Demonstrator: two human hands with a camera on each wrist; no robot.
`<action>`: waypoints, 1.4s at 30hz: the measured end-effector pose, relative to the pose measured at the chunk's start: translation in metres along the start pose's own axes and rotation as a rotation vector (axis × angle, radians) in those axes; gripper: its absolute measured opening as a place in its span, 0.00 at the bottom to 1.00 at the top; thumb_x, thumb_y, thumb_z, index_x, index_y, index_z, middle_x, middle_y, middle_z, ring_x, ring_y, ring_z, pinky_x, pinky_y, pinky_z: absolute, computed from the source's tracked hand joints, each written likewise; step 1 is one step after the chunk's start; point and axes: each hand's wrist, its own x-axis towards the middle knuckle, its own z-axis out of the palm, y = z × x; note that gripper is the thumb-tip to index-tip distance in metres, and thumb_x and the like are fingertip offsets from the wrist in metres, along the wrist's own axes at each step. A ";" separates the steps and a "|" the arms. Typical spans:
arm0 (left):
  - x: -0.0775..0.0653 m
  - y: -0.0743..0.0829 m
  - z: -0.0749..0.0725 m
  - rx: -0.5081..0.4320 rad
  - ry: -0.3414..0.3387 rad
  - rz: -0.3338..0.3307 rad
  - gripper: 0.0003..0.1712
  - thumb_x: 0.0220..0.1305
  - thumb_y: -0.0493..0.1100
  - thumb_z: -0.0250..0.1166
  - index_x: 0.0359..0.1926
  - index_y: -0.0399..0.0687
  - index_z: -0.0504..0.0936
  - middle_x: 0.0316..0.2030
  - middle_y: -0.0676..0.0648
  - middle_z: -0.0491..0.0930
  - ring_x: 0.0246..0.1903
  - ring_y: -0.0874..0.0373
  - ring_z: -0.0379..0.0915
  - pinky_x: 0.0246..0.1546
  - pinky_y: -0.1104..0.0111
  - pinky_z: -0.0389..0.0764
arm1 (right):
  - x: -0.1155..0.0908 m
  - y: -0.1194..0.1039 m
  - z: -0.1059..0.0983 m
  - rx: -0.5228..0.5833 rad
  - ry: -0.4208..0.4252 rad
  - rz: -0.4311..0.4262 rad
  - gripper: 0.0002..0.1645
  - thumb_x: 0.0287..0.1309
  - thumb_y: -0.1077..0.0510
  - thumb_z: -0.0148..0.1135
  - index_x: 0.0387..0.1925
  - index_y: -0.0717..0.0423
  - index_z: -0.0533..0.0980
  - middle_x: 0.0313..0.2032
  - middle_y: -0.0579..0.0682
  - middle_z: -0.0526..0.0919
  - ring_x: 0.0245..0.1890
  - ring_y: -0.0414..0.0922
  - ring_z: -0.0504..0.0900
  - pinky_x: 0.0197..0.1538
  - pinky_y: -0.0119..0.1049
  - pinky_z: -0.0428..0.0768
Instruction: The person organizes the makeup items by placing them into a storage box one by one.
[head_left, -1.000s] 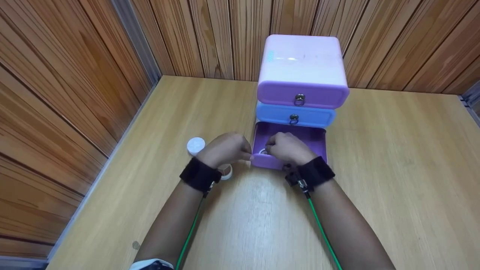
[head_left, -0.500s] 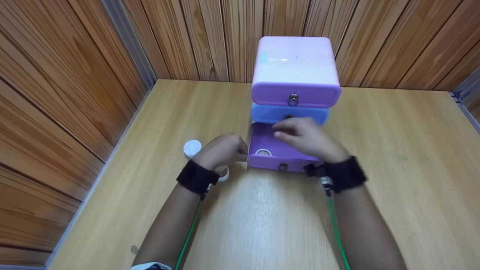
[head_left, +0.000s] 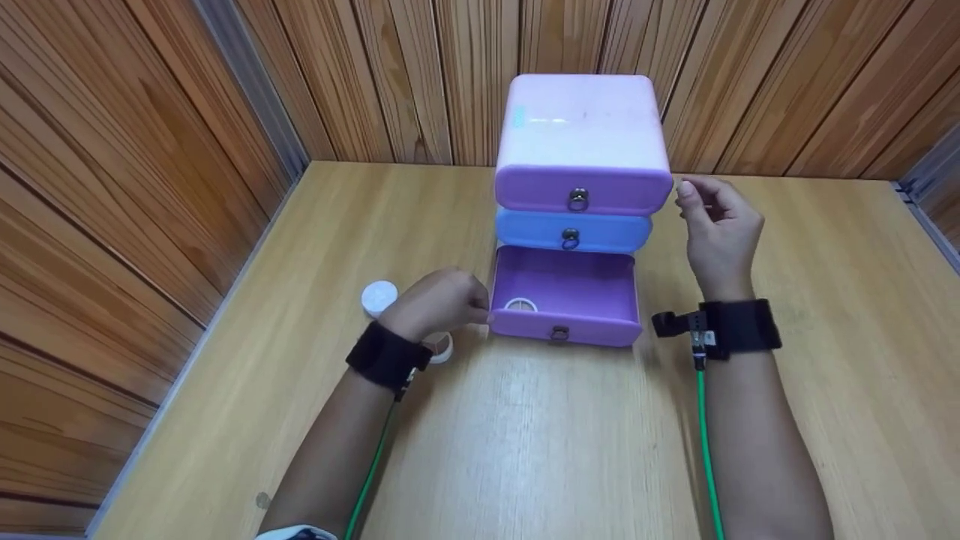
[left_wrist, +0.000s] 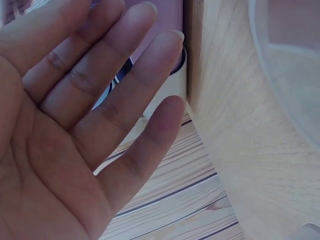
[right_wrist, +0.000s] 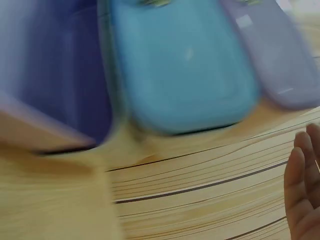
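A small cabinet (head_left: 585, 124) with a pale pink top stands near the back wall. Its bottom purple drawer (head_left: 566, 327) is pulled out, and a white ring-shaped thing (head_left: 521, 304) lies inside at the front left. My left hand (head_left: 442, 301) is at that drawer's front left corner, fingertips touching or very near it; the left wrist view shows several fingers nearly straight. Beside the cabinet's right side, my right hand (head_left: 724, 232) is raised with loosely bent fingers and nothing seen in it. Its fingers (right_wrist: 297, 180) also appear in the right wrist view.
A white round disc-like thing (head_left: 379, 298) lies left of my left hand. Below that hand sits another white-rimmed round thing (head_left: 440, 348), partly covered. The blue middle drawer (head_left: 536, 229) and purple top drawer (head_left: 532, 187) are pushed in. Wooden plank walls (head_left: 397, 82) border the table.
My right hand has left the bottom drawer and moved up and right to the cabinet's right side, uncovering the white ring in the drawer. The left hand stays at the drawer's corner.
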 end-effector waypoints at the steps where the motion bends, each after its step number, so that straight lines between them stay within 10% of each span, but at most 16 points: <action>1: 0.000 0.000 0.000 -0.003 -0.004 -0.004 0.14 0.60 0.46 0.70 0.21 0.44 0.86 0.16 0.58 0.73 0.17 0.65 0.64 0.22 0.70 0.69 | -0.002 0.004 0.001 0.000 -0.002 0.019 0.16 0.64 0.56 0.63 0.46 0.66 0.82 0.34 0.52 0.84 0.33 0.42 0.79 0.38 0.28 0.75; 9: 0.000 0.001 -0.001 -0.021 -0.017 -0.030 0.14 0.61 0.47 0.69 0.21 0.45 0.86 0.15 0.59 0.72 0.15 0.65 0.62 0.19 0.70 0.66 | -0.004 0.060 0.004 -0.158 -0.180 0.018 0.21 0.71 0.51 0.53 0.60 0.53 0.76 0.52 0.53 0.82 0.41 0.38 0.80 0.44 0.27 0.76; 20: -0.004 -0.004 -0.002 -0.029 -0.039 -0.019 0.12 0.61 0.45 0.69 0.24 0.44 0.86 0.18 0.59 0.74 0.19 0.64 0.65 0.22 0.69 0.68 | -0.011 0.071 -0.001 -0.199 -0.465 0.058 0.31 0.66 0.44 0.58 0.69 0.40 0.66 0.65 0.48 0.71 0.59 0.49 0.75 0.55 0.44 0.76; 24: -0.010 -0.005 -0.008 -0.067 -0.087 -0.143 0.10 0.55 0.43 0.74 0.37 0.44 0.88 0.31 0.52 0.82 0.30 0.59 0.75 0.34 0.66 0.76 | -0.012 0.070 -0.001 -0.235 -0.479 0.084 0.32 0.67 0.42 0.56 0.69 0.41 0.64 0.65 0.49 0.69 0.57 0.49 0.77 0.55 0.49 0.75; 29: -0.016 0.002 -0.012 0.014 -0.182 -0.382 0.34 0.45 0.44 0.79 0.56 0.45 0.80 0.45 0.46 0.80 0.37 0.53 0.75 0.35 0.64 0.77 | -0.009 0.068 -0.004 -0.258 -0.487 0.142 0.33 0.66 0.39 0.56 0.69 0.41 0.63 0.65 0.48 0.70 0.52 0.50 0.81 0.54 0.48 0.76; 33: -0.016 0.008 -0.006 0.148 -0.237 -0.484 0.33 0.38 0.49 0.82 0.47 0.45 0.81 0.37 0.46 0.80 0.31 0.53 0.75 0.27 0.63 0.77 | -0.007 0.068 -0.004 -0.258 -0.496 0.163 0.33 0.65 0.38 0.55 0.69 0.38 0.63 0.66 0.45 0.68 0.50 0.50 0.81 0.54 0.46 0.77; 42: -0.014 0.008 0.007 0.280 -0.252 -0.489 0.17 0.33 0.43 0.81 0.26 0.47 0.82 0.25 0.48 0.79 0.25 0.54 0.71 0.24 0.61 0.75 | -0.009 0.066 -0.004 -0.271 -0.505 0.191 0.34 0.65 0.36 0.54 0.69 0.37 0.63 0.65 0.44 0.70 0.48 0.49 0.82 0.50 0.43 0.78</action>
